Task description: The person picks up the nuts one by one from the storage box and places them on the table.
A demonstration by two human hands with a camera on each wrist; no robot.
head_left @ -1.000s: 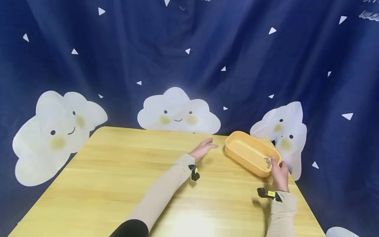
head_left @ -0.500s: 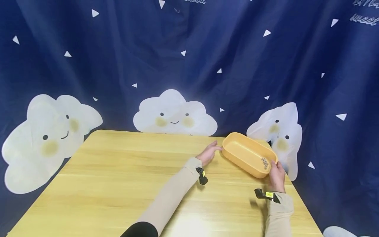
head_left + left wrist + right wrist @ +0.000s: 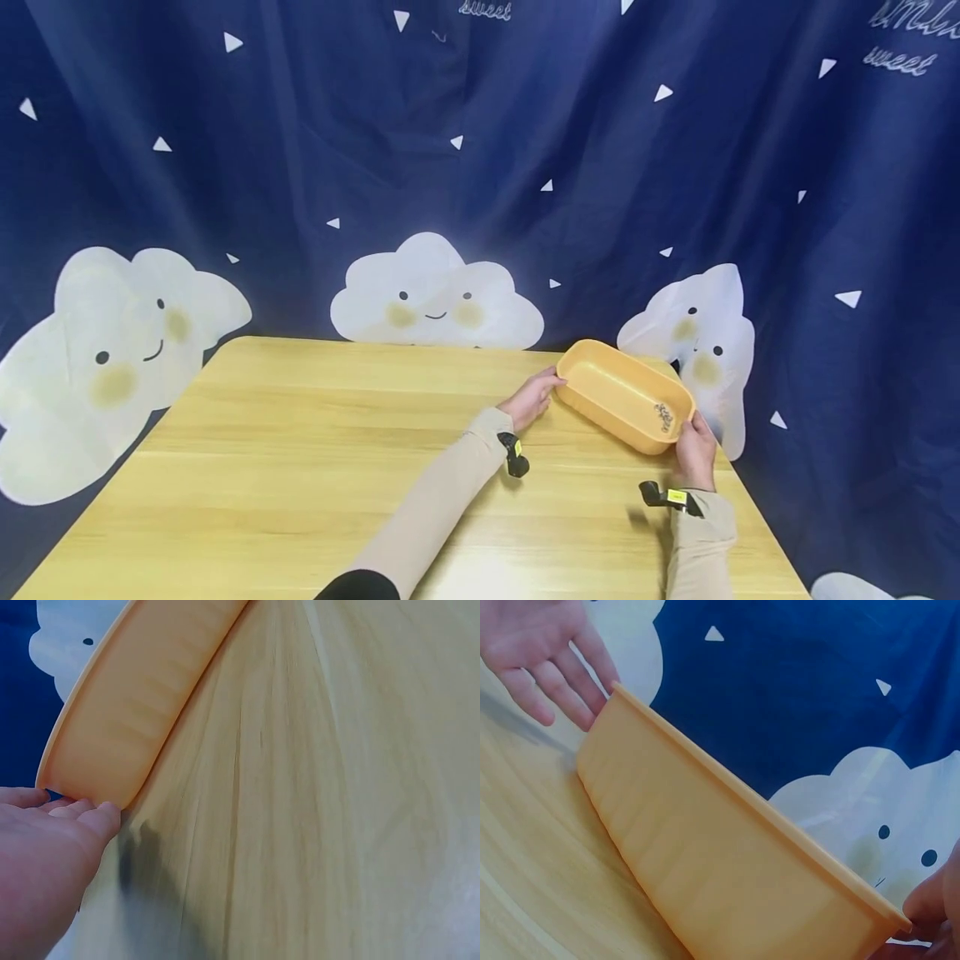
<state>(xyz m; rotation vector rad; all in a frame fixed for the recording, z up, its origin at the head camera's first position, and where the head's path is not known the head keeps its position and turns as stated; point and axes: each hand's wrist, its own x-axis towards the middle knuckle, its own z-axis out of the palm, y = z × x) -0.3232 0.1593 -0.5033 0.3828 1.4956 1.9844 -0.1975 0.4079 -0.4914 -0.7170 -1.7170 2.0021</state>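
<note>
Cloud-printed navy curtain (image 3: 375,108) hangs behind a wood-grain table (image 3: 300,450). The left hand (image 3: 532,400), fingers straight, touches the left end of an oblong orange tub (image 3: 603,379) near the far right corner; small greyish pieces (image 3: 663,417) cluster inside its right end, which the right hand (image 3: 697,452) pinches.

Bin (image 3: 611,387) is plain yellow-orange; small pieces (image 3: 663,417) inside look greyish. Tabletop (image 3: 300,450) shows pale yellow, streaked wood grain. Backdrop cloth (image 3: 600,125) is navy, patterned with white triangles (image 3: 663,92) and white, yellow-cheeked clouds (image 3: 437,287). Sleeves (image 3: 442,496) beige; wrist cameras (image 3: 516,463) black with yellow.
</note>
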